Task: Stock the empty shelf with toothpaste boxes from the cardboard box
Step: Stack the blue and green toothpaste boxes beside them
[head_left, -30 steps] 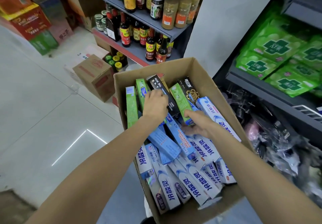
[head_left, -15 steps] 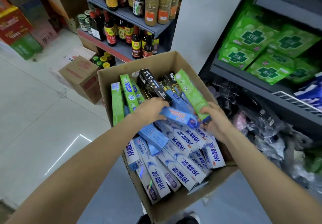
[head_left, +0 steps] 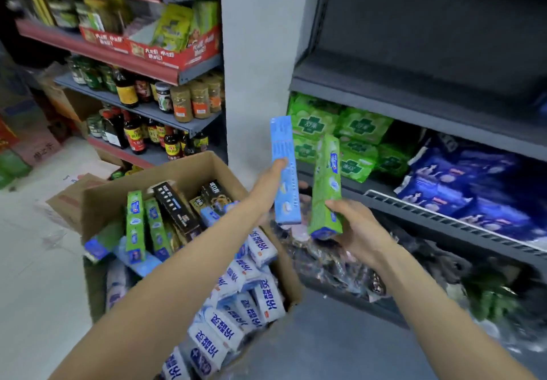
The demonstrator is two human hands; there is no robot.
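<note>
Two boxes were up near the empty shelf (head_left: 414,89), blue box (head_left: 283,169) gripped by the left hand (head_left: 268,186), green box (head_left: 325,190) by the right hand (head_left: 353,228); best laid flat at its left corner, I'd judge.

I stand in a shop aisle on a pale tiled floor (head_left: 38,276). Straight ahead a plain grey pillar (head_left: 260,54) separates two shelving units. To my left, red-edged shelves (head_left: 97,54) carry snack packets in red display trays, and grey shelves (head_left: 165,113) below them hold jars and dark sauce bottles (head_left: 133,134). Closed cartons (head_left: 23,131) are stacked on the floor at the far left. To my right a dark grey shelving unit (head_left: 414,107) holds green packs (head_left: 349,134) and blue packs (head_left: 461,184), with plastic-wrapped goods (head_left: 340,264) heaped low beneath. The light is even and dim.
</note>
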